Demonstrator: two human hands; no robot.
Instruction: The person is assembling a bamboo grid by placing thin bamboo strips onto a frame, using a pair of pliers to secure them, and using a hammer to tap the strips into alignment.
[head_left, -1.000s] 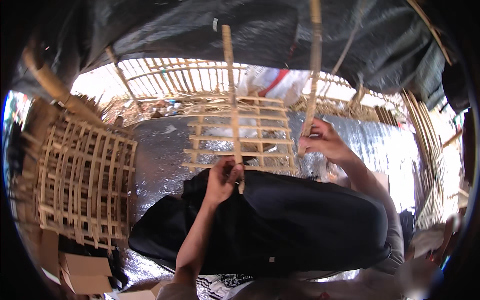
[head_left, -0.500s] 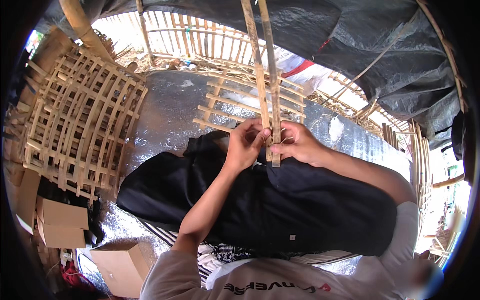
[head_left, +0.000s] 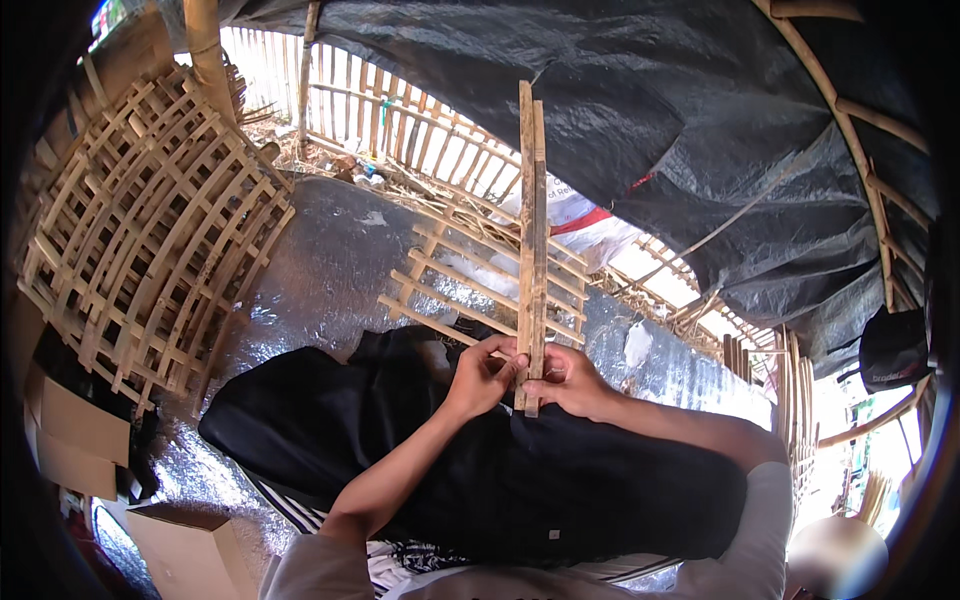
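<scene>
Two long bamboo strips stand upright side by side above my lap, their lower ends between my hands. My left hand is closed on the left bamboo strip, its thumb against the strip near the bottom. Closed around the lower end of the right bamboo strip is my right hand. Both strips lean close together and overlap in view; whether they touch all along I cannot tell. Just beyond them lies a small bamboo lattice panel. Dark cloth covers my legs under both hands.
Several bamboo lattice panels are stacked at the left. Cardboard boxes stand at the lower left. A shiny grey mat spreads over the ground. Black plastic sheeting hangs overhead, with a bamboo slat fence behind.
The view has tilted upward, showing the strips' top ends. The two strips now stand closer together and more nearly aligned. Both hands keep their hold near the lower ends.
</scene>
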